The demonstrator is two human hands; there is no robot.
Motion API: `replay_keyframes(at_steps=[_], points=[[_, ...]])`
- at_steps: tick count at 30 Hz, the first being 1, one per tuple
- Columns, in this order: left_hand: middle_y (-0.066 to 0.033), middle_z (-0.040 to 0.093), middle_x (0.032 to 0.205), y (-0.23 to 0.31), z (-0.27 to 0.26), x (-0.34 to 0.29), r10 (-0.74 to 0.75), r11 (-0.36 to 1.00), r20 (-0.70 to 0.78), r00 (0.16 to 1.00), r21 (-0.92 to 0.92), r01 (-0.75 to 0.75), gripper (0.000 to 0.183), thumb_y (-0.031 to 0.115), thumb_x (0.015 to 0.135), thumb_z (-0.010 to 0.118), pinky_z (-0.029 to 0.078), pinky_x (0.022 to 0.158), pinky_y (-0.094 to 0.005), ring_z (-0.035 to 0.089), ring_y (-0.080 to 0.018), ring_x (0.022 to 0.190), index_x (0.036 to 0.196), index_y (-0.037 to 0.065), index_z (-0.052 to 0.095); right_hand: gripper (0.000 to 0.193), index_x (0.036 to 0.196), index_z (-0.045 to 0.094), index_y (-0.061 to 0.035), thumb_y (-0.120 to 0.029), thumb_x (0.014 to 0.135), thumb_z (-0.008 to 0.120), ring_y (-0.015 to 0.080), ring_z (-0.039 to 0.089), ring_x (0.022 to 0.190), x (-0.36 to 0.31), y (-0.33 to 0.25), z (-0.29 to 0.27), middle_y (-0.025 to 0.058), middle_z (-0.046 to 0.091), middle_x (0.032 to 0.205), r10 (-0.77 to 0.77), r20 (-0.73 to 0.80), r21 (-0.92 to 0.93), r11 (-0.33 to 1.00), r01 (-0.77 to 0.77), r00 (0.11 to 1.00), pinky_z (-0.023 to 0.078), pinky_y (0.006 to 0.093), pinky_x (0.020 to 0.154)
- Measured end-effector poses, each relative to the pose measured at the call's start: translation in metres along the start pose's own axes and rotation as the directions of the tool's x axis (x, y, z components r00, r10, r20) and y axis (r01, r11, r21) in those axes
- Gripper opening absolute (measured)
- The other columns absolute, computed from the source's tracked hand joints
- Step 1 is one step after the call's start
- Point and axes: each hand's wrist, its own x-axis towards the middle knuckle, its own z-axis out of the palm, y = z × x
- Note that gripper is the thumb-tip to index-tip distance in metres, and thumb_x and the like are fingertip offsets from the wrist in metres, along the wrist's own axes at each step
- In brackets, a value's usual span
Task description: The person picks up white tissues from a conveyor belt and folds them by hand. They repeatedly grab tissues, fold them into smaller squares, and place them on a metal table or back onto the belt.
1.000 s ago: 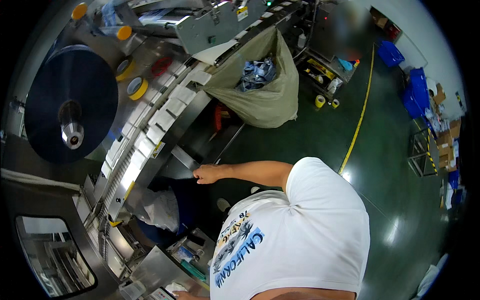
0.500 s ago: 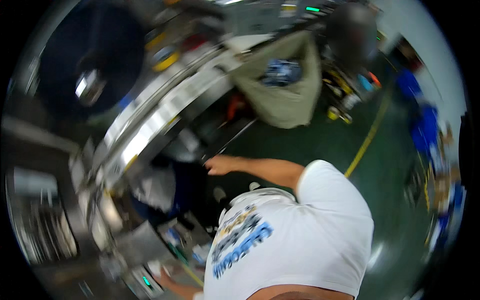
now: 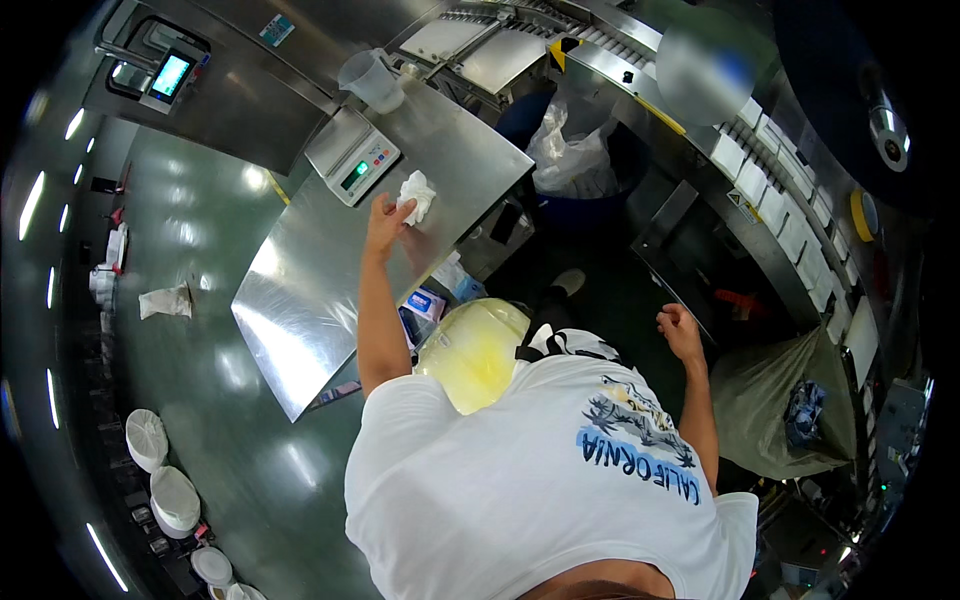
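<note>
My left hand (image 3: 388,225) reaches over the steel table (image 3: 463,140), its fingertips pinched on the edge of a crumpled white cloth (image 3: 417,197), which could also be a paper wipe. Just beyond the cloth stands a white weighing scale (image 3: 352,160) with a lit green display. At my right side, my right hand (image 3: 682,332) hangs with its fingers loosely curled in and nothing in it. It is near a dark frame below the conveyor.
A clear plastic jug (image 3: 370,82) stands behind the scale. Past the table is a blue bin (image 3: 632,165) with a clear bag. A conveyor (image 3: 790,215) carrying white packs curves along the right. A large olive sack (image 3: 770,400) hangs there. Close to my waist is a yellow rounded object (image 3: 472,350).
My view has swung left, bringing the steel table and scale to the middle. The white cloth stays at my left hand; my right hand still hangs at my side.
</note>
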Motion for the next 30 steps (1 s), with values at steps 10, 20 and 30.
replay_keyframes(at_steps=[10,20,30], points=[[-0.0268,0.062,0.135,0.002,0.017,0.066,0.519,0.45,0.338,0.785,0.673,-0.587,0.097,0.054,0.07,0.089,0.045,0.108,-0.053,0.053,-0.0457,0.131,0.148,0.01,0.054,0.032,0.122,0.066,-0.0003,-0.019,0.097,0.071,0.0202,0.071,0.085,0.033,-0.043,0.023,0.0128,0.074,0.097,-0.192,0.017,-0.191,0.963,0.191,0.981,0.058,0.0354,0.077],[-0.0203,0.063,0.134,0.015,0.047,0.069,0.359,0.703,0.304,0.882,0.534,-0.47,0.065,0.031,0.087,0.082,0.051,0.096,-0.0442,0.06,-0.0361,0.12,0.14,0.003,0.058,0.035,0.115,0.067,0.0011,-0.026,0.094,0.069,0.0316,0.075,0.092,0.022,-0.059,0.043,0.0189,0.076,0.099,-0.224,0.024,-0.124,0.966,0.225,0.974,0.058,0.0413,0.08],[-0.0111,0.063,0.131,0.121,0.264,-0.178,0.078,0.983,0.778,0.623,-0.162,0.08,0.054,0.033,0.104,0.062,0.056,0.084,-0.0427,0.064,-0.0247,0.111,0.149,0.009,0.047,0.064,0.139,0.049,-0.0001,-0.031,0.091,0.079,0.0284,0.06,0.109,-0.052,-0.175,0.006,0.0167,0.057,0.125,-0.567,-0.364,0.075,0.773,0.63,0.739,0.051,0.0391,0.097]])
